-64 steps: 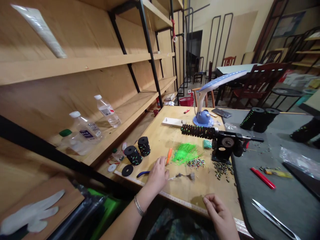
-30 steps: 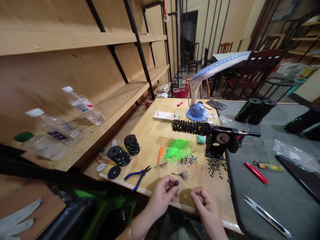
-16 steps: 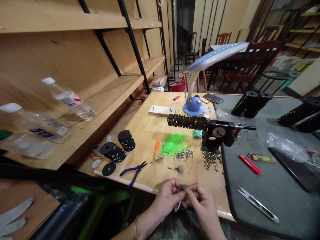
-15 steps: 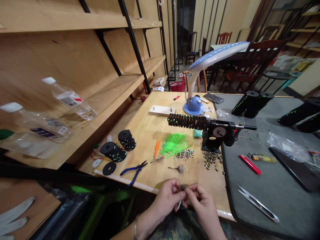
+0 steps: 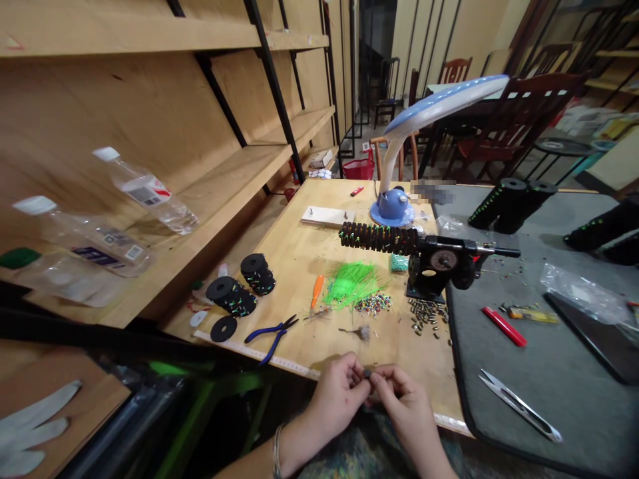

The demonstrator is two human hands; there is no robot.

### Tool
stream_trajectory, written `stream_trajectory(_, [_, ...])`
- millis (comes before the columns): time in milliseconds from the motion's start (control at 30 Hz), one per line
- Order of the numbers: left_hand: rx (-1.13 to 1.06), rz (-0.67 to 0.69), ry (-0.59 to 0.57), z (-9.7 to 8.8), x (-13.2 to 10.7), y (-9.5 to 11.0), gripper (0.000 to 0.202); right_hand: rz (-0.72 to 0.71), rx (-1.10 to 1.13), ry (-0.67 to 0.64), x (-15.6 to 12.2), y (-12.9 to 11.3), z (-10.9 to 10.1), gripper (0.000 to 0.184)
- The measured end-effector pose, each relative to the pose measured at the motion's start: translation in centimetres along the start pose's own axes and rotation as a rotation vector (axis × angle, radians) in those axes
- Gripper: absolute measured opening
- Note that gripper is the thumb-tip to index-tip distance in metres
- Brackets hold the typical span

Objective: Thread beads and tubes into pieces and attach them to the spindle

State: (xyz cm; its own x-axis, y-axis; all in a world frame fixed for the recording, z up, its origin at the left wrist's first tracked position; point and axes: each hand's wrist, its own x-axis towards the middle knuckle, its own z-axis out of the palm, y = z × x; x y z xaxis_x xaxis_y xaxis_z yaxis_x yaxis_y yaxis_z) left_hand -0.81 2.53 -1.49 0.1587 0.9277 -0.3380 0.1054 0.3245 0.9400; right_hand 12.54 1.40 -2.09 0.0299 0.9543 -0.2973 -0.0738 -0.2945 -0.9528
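**Left hand and right hand had closed the gap between them around a small, dark grey, soft-looking piece**

A second earlier the two hands stood apart, the piece in the left one alone; by now their fingertips met over the front edge of the pale wooden table. The white sliver that showed beneath the left fingers half a second earlier was no longer in sight.

The left thumb and fingers pinched the piece from one side. The right thumb and forefinger were drawn together against its other side and appeared to grip it too, the remaining fingers curled in. What else lay inside either grasp could not be told.

The step in hand looked like close fingertip work on that piece, held off the tabletop. The next move seemed to call for a steady left pinch while the right fingertips made small adjustments, with little force, as the piece looked light and soft.

Just beyond the hands lay a grey, fluffy feather-like tuft; to its left rested blue-handled pliers with their grips spread. Further back lay a heap of bright green thin fibres, many-coloured tiny beads and, near the grey mat, brassy metal tubes.
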Motion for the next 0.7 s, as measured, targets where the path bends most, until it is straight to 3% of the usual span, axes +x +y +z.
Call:
stream_trajectory(200, [0.058, 0.007, 0.000, 0.3, -0.2, 0.2, 0.017, 0.017, 0.017, 0.010, 0.2, -0.4, 0.1, 0.048])
stream_trajectory(467, [-0.001, -0.098, -0.011, 0.2, 0.2, 0.0, 0.023, 0.050, 0.098, -0.018, 0.5, 1.6, -0.2, 0.044])
stream_trajectory(700, [0.073, -0.010, 0.022, 0.2, 0.3, -0.2, 0.019, 0.005, 0.000, 0.006, 0.2, 1.6, -0.2, 0.042])
